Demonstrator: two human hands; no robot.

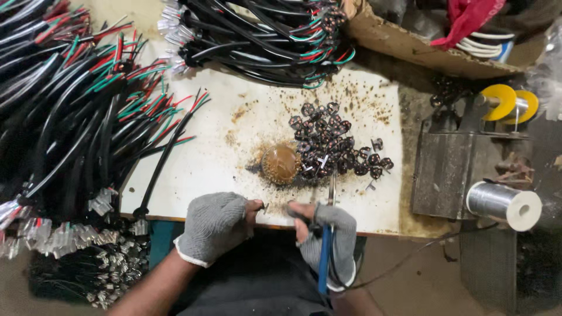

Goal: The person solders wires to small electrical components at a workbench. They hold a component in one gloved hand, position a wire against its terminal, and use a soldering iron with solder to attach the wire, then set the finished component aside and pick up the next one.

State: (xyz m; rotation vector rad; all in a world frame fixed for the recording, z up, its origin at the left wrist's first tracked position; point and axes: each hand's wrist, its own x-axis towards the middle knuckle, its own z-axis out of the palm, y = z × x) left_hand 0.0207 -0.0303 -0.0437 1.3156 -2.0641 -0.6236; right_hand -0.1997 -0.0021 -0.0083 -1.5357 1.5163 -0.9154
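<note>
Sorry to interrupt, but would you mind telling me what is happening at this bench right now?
A person in grey fingerless gloves works at the near edge of a stained white board. The right hand holds a blue-handled soldering iron, tip pointing up toward a pile of small dark parts. The left hand pinches something tiny beside it. Bundles of black cables lie to the left, and a solder spool to the right.

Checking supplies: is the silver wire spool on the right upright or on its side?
On its side. The spool shows its round white end and centre hole facing right, and its wound silver barrel runs sideways.
</note>
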